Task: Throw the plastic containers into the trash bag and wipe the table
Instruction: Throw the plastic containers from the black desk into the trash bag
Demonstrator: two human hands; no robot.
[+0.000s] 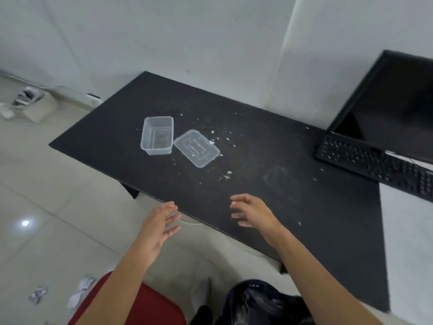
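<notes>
1. The black tabletop (269,146) is dusty.
2. 1 clear plastic container (157,136) sits open side up near its left end, with 1 clear lid (196,148) just beside it.
3. White crumbs (229,172) lie scattered around both.
4. A faint rectangular mark (278,181), possibly a smear, shows near the middle.
5. A black keyboard (375,163) and monitor (393,109) occupy the right end.
</notes>
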